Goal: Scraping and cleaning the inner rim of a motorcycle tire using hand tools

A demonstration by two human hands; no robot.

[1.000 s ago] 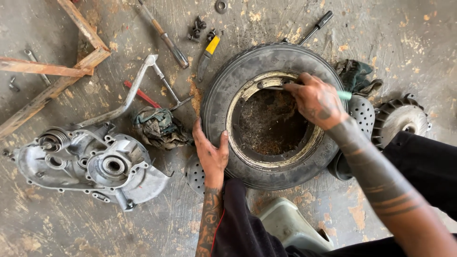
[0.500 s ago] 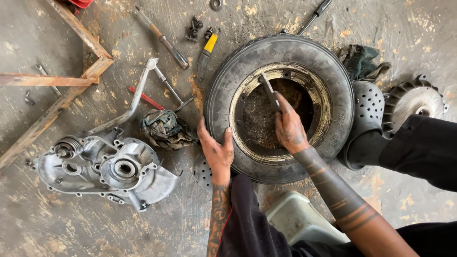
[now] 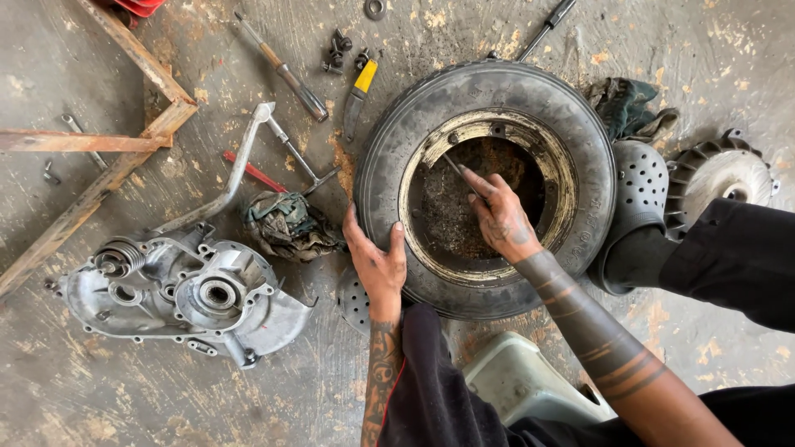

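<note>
The left hand point(image 3: 377, 265) lies flat on the tyre point(image 3: 489, 186), fingers spread wide, gripping nothing. The right hand point(image 3: 501, 219) sits inside the rusty rim point(image 3: 563, 165), fingers closed around a thin metal tool point(image 3: 457, 170).

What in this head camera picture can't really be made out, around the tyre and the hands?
- The thin tool in the right hand: its handle is hidden by the fingers, so its kind is unclear.
- The tyre: its near side is partly covered by the left hand and a dark sleeve.
- The perforated shoe: a trouser leg covers part of it.
- The pale container: partly hidden by the right forearm.
- The red object: cut off by the top edge.
</note>
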